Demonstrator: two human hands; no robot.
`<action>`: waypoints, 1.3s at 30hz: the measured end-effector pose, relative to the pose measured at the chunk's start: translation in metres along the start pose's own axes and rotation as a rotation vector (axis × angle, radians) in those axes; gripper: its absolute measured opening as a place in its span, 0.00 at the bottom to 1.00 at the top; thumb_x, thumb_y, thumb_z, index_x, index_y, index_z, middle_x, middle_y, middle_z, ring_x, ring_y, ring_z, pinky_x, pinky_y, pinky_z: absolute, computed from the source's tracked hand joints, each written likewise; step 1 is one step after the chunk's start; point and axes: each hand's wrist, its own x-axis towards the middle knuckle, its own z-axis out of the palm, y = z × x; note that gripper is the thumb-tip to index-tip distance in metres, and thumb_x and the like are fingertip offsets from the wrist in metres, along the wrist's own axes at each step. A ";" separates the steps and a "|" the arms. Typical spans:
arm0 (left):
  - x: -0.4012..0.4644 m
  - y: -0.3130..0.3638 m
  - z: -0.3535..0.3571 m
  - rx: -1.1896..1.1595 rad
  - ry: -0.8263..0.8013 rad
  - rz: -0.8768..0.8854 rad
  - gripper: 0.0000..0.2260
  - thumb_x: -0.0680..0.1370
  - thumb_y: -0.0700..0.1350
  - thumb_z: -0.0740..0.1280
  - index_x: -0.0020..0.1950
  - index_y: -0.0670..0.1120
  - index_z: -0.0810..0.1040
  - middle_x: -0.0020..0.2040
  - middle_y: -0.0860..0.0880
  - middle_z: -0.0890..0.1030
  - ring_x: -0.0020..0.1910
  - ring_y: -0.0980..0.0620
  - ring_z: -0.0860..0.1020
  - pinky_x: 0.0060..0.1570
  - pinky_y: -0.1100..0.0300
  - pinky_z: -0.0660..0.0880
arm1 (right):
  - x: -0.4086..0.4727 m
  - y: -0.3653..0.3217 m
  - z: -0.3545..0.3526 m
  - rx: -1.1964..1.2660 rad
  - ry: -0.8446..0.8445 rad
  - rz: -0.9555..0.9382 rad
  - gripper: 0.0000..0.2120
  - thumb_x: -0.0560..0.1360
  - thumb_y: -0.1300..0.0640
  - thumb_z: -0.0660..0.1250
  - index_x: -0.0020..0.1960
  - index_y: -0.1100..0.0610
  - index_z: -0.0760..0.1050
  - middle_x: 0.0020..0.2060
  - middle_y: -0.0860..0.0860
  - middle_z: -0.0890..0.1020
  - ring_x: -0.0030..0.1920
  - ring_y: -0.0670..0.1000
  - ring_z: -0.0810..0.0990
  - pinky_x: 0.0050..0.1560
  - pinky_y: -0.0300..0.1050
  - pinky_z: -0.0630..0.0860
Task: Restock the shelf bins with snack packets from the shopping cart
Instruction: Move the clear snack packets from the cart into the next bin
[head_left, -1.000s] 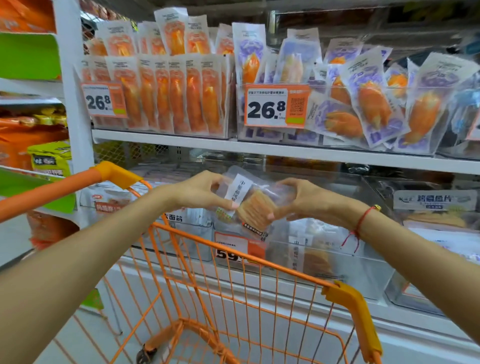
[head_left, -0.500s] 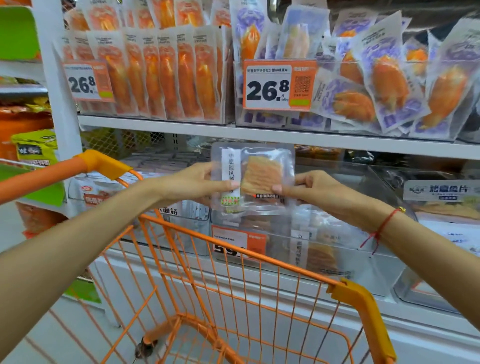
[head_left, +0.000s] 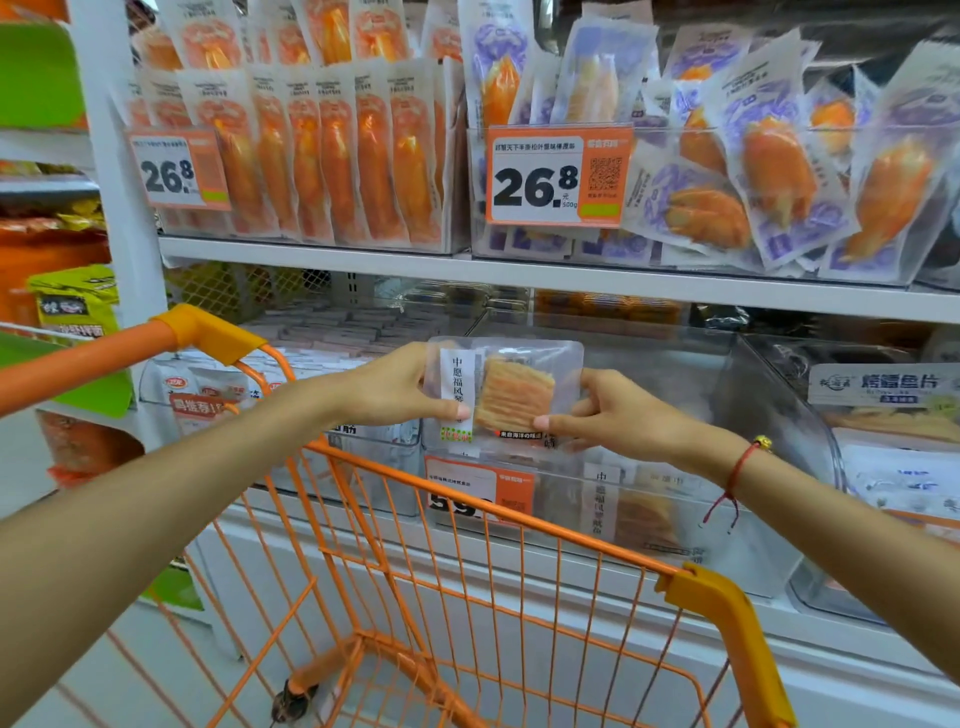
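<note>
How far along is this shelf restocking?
Done: the upper bins look well filled. In hand: the left hand and right hand pinch one clear snack packet upright over the lower bin, which holds similar packets. Left: placing it. The shopping cart shows no more packets.

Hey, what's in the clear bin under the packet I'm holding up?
The bin holds similar fish packets standing behind its clear front. The held packet, the price tag and the cart rim cover the rest, so no count.

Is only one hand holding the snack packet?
No, the left hand and right hand both pinch the snack packet.
</note>
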 end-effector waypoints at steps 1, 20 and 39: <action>0.001 -0.003 0.003 0.007 0.032 0.003 0.10 0.74 0.45 0.72 0.52 0.46 0.75 0.50 0.44 0.81 0.51 0.47 0.80 0.55 0.46 0.76 | 0.001 0.001 0.001 -0.028 0.014 -0.008 0.24 0.72 0.52 0.71 0.62 0.62 0.69 0.43 0.56 0.85 0.44 0.51 0.85 0.50 0.52 0.81; 0.008 0.028 -0.014 0.248 -0.139 -0.075 0.26 0.74 0.52 0.71 0.71 0.49 0.69 0.70 0.53 0.70 0.70 0.54 0.68 0.67 0.61 0.65 | 0.006 0.015 0.004 -0.349 0.038 -0.021 0.24 0.62 0.44 0.78 0.40 0.66 0.82 0.40 0.62 0.84 0.38 0.61 0.79 0.33 0.46 0.68; 0.027 0.044 0.001 0.671 -0.231 -0.016 0.19 0.71 0.53 0.74 0.60 0.48 0.80 0.52 0.50 0.83 0.54 0.54 0.80 0.42 0.60 0.69 | 0.009 -0.013 0.011 -0.601 -0.022 -0.150 0.27 0.67 0.51 0.76 0.26 0.54 0.58 0.25 0.50 0.58 0.28 0.48 0.54 0.33 0.45 0.55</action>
